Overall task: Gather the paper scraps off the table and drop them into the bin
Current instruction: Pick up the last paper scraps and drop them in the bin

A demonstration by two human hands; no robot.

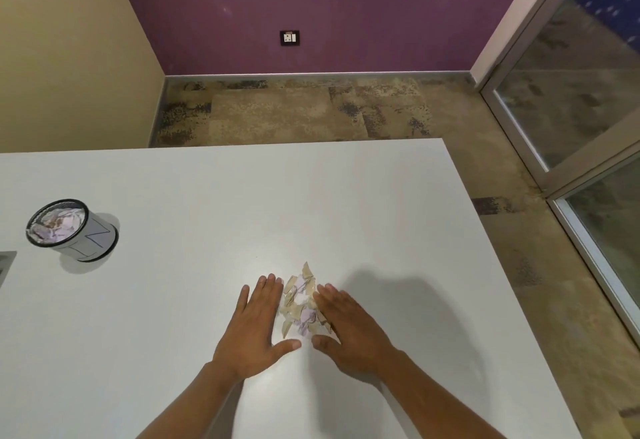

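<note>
Both flat, released hands, left hand (254, 326) and right hand (349, 326), flanking paper scraps (302, 303) mid-table (207, 196), bin (71, 229) far left.

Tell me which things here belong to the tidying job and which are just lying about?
Part of the job:
- paper scraps, piled between the hands
- left hand and right hand, flat on the table
- bin, already holding paper

Just there:
- wall socket
- grey object at the table's left edge
</note>
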